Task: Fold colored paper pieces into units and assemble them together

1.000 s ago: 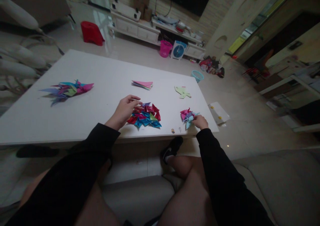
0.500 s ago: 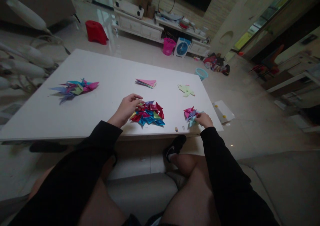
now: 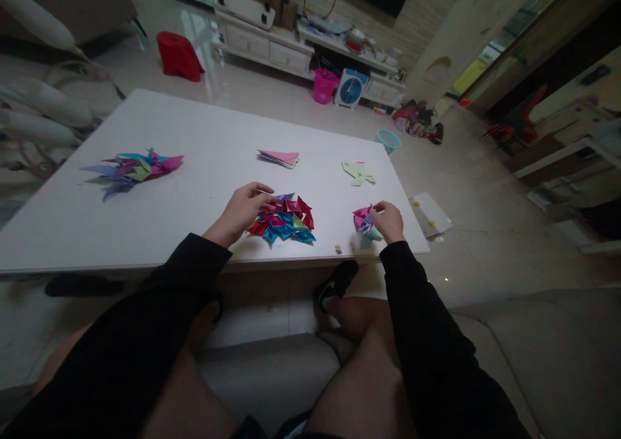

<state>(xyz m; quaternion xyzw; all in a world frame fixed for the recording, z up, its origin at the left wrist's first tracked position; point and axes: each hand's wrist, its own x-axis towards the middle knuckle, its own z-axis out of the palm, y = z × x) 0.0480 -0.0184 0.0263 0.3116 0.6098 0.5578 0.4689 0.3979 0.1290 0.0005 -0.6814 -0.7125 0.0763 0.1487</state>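
Observation:
My left hand (image 3: 242, 211) rests at the left edge of a pile of shiny folded paper pieces (image 3: 287, 225) in red, blue, green and purple. Its fingers are loosely curved and apart, holding nothing I can see. At the small group of origami paper pieces (image 3: 362, 219), pink, purple and pale blue, my right hand (image 3: 387, 220) has its fingertips pinched on a folded piece. The fingers partly hide that piece. A pale green folded paper (image 3: 358, 172) lies farther back on the right. Behind the shiny pile sits a stack of folded paper (image 3: 279, 158), pink on top.
All this lies on a white table (image 3: 204, 128). Several colourful origami figures (image 3: 138, 169) are heaped at its left. A tiny sticker-like item (image 3: 338, 249) is near the front edge. Beyond stand a red stool (image 3: 179, 56), a pink basket (image 3: 325, 86) and a blue-white fan (image 3: 352, 88).
My right hand has moved up and slightly left over the small group, shifting pieces there. My left hand stays by the shiny pile. The whole view has shifted slightly.

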